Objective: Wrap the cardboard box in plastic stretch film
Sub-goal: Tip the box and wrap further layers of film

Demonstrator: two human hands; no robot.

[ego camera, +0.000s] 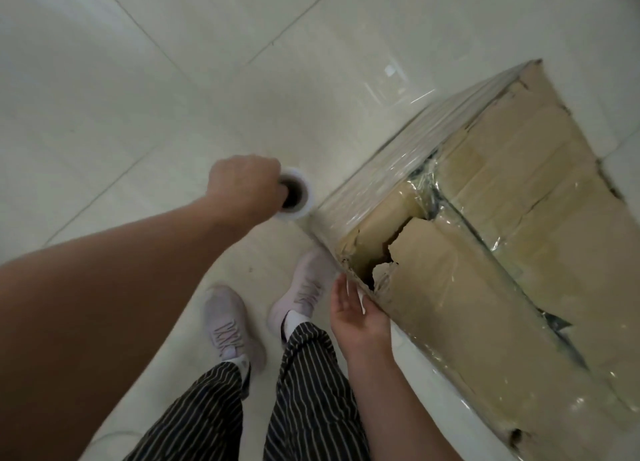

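cardboard box (502, 225) sat mid-wrap; left hand (244, 185) gripped the film roll (296, 196), right hand (358, 317) lay open at the corner; next, probably carry film round it.

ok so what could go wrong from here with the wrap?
1. The cardboard box has a torn, caved-in top corner; tight film pulled round it could crush it further or snag on the ragged edge.
2. The left hand holds the film roll by fingers in its core only; a jerk might pull it free.
3. The right hand lies open at the corner, not gripping; the film may slip there.
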